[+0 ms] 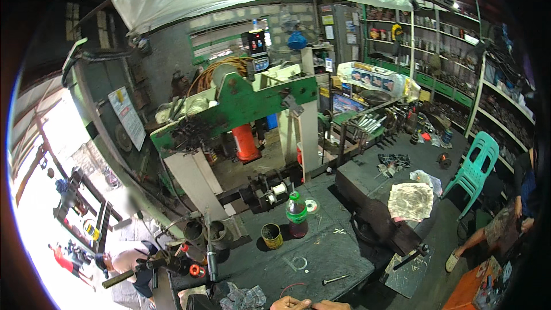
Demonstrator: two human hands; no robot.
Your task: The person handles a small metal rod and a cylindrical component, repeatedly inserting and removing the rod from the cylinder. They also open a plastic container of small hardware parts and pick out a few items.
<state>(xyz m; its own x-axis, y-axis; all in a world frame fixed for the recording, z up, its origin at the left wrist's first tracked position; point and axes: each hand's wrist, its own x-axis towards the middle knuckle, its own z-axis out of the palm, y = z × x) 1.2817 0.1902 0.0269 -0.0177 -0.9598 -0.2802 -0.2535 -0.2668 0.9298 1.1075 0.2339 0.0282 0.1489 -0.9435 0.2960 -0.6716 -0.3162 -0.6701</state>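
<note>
At the lower edge of the head view, my left hand (290,303) and my right hand (331,305) are close together, only partly in the picture. Their fingers are closed and meet around something small that I cannot make out. Just beyond them on the dark workbench (321,252) lie a bolt (336,279), a thin red wire (291,287) and a pale flat ring (306,263). A crumpled checked cloth (245,297) lies left of my hands. Farther back stand a yellow can (272,236) and a green-topped bottle of dark red liquid (297,218).
A bench vise (390,229) with a stained cloth (411,201) stands to the right. Behind the bench rises a green press frame (247,103). Stacked green chairs (475,166) and a seated person (511,224) are at right; another person (129,258) bends at lower left.
</note>
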